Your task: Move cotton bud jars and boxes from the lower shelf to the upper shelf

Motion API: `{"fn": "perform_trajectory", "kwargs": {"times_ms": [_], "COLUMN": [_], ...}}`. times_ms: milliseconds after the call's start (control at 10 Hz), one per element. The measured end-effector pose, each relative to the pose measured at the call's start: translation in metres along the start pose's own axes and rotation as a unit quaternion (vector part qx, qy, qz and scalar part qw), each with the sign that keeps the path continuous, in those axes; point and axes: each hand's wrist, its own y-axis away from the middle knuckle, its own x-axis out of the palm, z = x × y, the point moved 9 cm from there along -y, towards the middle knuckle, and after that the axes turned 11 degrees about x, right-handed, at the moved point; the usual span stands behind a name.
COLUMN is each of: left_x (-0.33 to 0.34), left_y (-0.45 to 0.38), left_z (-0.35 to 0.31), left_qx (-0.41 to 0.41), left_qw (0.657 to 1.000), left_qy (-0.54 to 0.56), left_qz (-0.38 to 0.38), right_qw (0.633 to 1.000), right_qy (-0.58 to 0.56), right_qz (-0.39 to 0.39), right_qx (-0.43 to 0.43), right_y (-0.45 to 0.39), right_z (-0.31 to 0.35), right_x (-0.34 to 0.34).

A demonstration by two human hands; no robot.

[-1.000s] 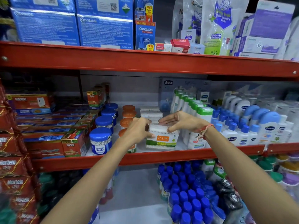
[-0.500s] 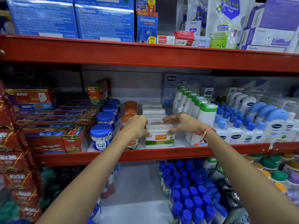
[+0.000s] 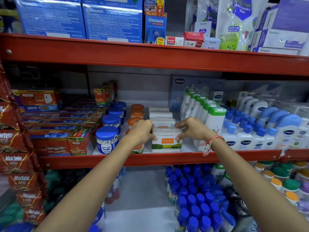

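Observation:
A clear Tulips cotton bud box with an orange and green label stands at the front of the middle shelf. My left hand grips its left side and my right hand grips its right top corner. Several more such boxes line up behind it. To the left stand orange-lidded cotton bud jars, partly hidden by my left hand, and blue-lidded Johnson's buds jars in a row.
The upper shelf carries blue Odomos boxes, small red and white boxes and pouches. Mortein boxes crowd the left; green-capped and Cetaphil bottles the right. Blue-capped bottles fill the shelf below.
The view has dropped slightly. Both hands have stayed on the front Tulips box, closing in on its sides; the box sits in about the same spot on the shelf.

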Motion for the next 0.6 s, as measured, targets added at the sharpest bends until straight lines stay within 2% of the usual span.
{"fn": "perform_trajectory", "kwargs": {"times_ms": [300,600], "left_x": [-0.0073,-0.0064], "left_y": [0.0064,0.0099], "left_z": [0.0038,0.002], "left_qx": [0.01,0.009], "left_qw": [1.0,1.0], "left_qy": [0.019,0.012], "left_qz": [-0.02,-0.001], "right_qw": [1.0,0.999], "right_qy": [0.009,0.019], "right_qz": [0.014,0.037], "right_qx": [-0.009,0.008], "right_y": [0.003,0.0089], "right_z": [0.0039,0.0045], "right_x": [-0.003,0.0024]}}
